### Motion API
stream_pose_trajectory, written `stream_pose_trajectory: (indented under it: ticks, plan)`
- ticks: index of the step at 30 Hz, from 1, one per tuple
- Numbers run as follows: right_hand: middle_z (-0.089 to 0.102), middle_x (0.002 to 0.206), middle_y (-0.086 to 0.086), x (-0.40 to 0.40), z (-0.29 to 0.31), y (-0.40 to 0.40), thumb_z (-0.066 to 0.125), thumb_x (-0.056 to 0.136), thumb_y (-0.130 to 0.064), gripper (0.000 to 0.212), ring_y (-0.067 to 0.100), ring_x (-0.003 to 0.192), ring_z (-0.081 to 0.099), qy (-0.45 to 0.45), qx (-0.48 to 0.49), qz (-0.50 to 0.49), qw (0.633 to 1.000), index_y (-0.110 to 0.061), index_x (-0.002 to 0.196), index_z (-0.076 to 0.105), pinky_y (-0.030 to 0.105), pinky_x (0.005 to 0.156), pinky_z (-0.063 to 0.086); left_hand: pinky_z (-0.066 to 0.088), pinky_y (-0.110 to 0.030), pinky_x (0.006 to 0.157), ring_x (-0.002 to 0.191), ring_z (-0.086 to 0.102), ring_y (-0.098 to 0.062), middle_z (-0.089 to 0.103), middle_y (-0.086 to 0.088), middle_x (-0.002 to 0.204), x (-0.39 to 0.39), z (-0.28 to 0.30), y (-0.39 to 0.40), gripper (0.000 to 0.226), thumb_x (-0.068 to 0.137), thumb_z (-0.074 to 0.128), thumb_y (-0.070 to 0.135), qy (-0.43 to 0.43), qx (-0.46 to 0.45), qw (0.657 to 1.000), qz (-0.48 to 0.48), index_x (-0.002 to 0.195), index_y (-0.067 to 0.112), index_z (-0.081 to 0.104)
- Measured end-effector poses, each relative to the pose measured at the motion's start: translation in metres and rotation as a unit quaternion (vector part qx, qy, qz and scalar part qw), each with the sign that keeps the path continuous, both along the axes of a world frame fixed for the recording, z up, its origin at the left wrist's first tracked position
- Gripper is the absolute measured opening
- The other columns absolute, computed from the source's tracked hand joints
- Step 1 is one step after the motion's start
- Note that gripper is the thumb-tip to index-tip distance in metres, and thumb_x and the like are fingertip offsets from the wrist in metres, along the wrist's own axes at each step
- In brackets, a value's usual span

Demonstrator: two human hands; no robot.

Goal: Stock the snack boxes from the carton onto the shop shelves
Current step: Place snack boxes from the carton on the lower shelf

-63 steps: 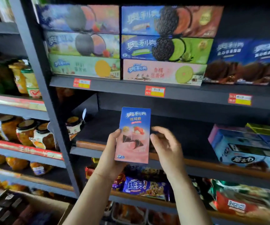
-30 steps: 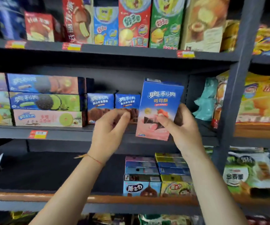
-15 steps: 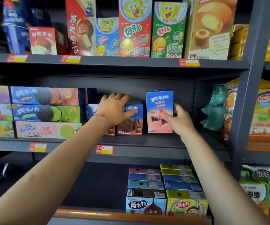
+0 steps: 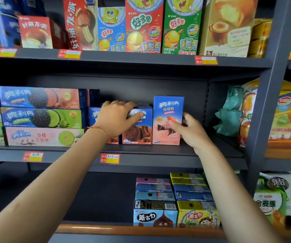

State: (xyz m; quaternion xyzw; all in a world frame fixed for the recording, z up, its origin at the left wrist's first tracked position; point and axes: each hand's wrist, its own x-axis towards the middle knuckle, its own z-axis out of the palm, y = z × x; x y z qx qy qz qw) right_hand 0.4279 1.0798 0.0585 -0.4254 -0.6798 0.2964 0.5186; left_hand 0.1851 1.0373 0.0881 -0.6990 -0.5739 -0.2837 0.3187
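While the dark metal shelving [image 4: 158, 151] fills the view, stacked cookie boxes [image 4: 41, 116] lie at nine o'clock, tall cartoon snack boxes [image 4: 143, 27] stand at twelve, bagged snacks [image 4: 288, 113] at three, and small mushroom-biscuit boxes [image 4: 156, 202] at six. Centre, the pink-and-blue snack box [image 4: 167, 120] stands upright on the middle shelf, touching a shorter blue chocolate box [image 4: 137, 128] on its nine o'clock side. Left hand [image 4: 116, 118] lies spread over that shorter box, fingers straight. Right hand [image 4: 188, 128] pinches the upright box's lower right edge.

Blue-over-pink box [image 4: 167, 120] (strawberry print); neighbour box [image 4: 137, 130] blue, brown cookies.
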Motion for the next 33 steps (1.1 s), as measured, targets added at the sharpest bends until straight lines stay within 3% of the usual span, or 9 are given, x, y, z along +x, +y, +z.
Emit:
stream_pose_trajectory:
  ticks: [6,11,14,17,20,24,28,30,33]
  plan:
    - [0.061,0.131,-0.004,0.001,0.001,-0.008,0.070,0.089,-0.040,0.057,0.013,0.111,0.061,-0.015,0.000,0.005,1.000,-0.025,0.140,0.048,0.018,0.065,0.045,0.033,-0.045,0.107,0.122,0.054,-0.029,0.065,-0.006,0.127,0.008,-0.003,-0.002,0.068,0.092,0.028,0.068,0.000,-0.011,0.999,0.042,0.134,0.023,0.056]
    - [0.046,0.146,0.002,0.004,-0.006,-0.019,0.076,0.082,-0.046,0.082,0.017,0.131,0.046,-0.025,0.041,-0.080,0.996,-0.022,0.149,0.035,0.035,0.102,0.045,0.028,-0.054,0.115,0.129,0.049,-0.035,0.058,-0.013,0.136,0.011,-0.007,-0.013,0.070,0.089,0.032,0.063,-0.015,0.049,0.999,0.005,0.136,0.017,0.056]
    - [0.051,0.128,-0.001,-0.004,-0.023,-0.047,0.075,0.086,-0.033,0.053,0.005,0.114,0.051,0.047,0.194,-0.122,0.972,-0.018,0.131,0.053,0.028,0.094,0.049,0.043,-0.048,0.099,0.110,0.056,-0.034,0.063,-0.012,0.117,0.015,-0.018,-0.036,0.048,0.090,0.049,0.044,-0.071,0.143,0.985,-0.063,0.120,0.011,0.065]
    - [0.064,0.098,-0.003,-0.026,-0.047,-0.084,0.070,0.090,-0.019,0.017,0.008,0.088,0.063,0.121,0.278,-0.030,0.953,-0.011,0.103,0.064,0.022,0.073,0.051,0.044,-0.034,0.071,0.077,0.054,-0.017,0.064,-0.001,0.083,0.015,-0.047,-0.075,0.026,0.092,0.053,0.030,-0.178,0.189,0.957,-0.131,0.092,0.010,0.070]
    - [0.064,0.071,-0.002,-0.072,-0.076,-0.113,0.064,0.093,-0.019,0.007,0.018,0.067,0.063,0.121,0.187,0.159,0.962,-0.014,0.087,0.066,0.028,0.061,0.051,0.039,-0.033,0.057,0.059,0.046,-0.015,0.053,0.003,0.063,-0.009,-0.091,-0.111,0.029,0.094,0.052,0.029,-0.241,0.143,0.952,-0.120,0.079,0.010,0.068]
    - [0.062,0.064,0.001,-0.179,-0.138,-0.131,0.060,0.096,-0.011,0.012,0.009,0.056,0.058,0.014,0.009,0.306,0.952,-0.011,0.084,0.065,0.018,0.052,0.044,0.043,-0.038,0.057,0.058,0.051,-0.018,0.053,0.002,0.059,-0.103,-0.173,-0.157,0.025,0.092,0.056,0.031,-0.331,0.040,0.943,0.004,0.073,0.018,0.065]
    - [0.065,0.065,0.007,-0.316,-0.239,-0.157,0.061,0.091,-0.018,0.013,0.011,0.057,0.058,-0.110,-0.104,0.364,0.919,-0.013,0.080,0.066,0.028,0.057,0.047,0.052,-0.040,0.064,0.064,0.061,-0.022,0.062,0.000,0.061,-0.223,-0.280,-0.229,0.031,0.083,0.049,0.048,-0.477,-0.093,0.856,0.177,0.079,0.021,0.064]
    - [0.065,0.067,-0.001,-0.385,-0.292,-0.181,0.064,0.091,-0.016,0.013,0.003,0.061,0.057,-0.161,-0.135,0.377,0.902,-0.010,0.081,0.068,0.025,0.063,0.046,0.053,-0.038,0.069,0.072,0.065,-0.023,0.064,0.003,0.066,-0.281,-0.336,-0.271,0.035,0.079,0.047,0.053,-0.514,-0.147,0.814,0.226,0.079,0.023,0.065]
    - [0.060,0.063,-0.003,-0.488,-0.365,-0.228,0.062,0.093,-0.007,0.014,-0.003,0.049,0.052,-0.212,-0.221,0.408,0.860,-0.009,0.080,0.066,0.017,0.052,0.043,0.054,-0.039,0.074,0.084,0.067,-0.025,0.068,0.005,0.079,-0.368,-0.425,-0.340,0.030,0.081,0.047,0.052,-0.559,-0.207,0.747,0.296,0.078,0.028,0.064]
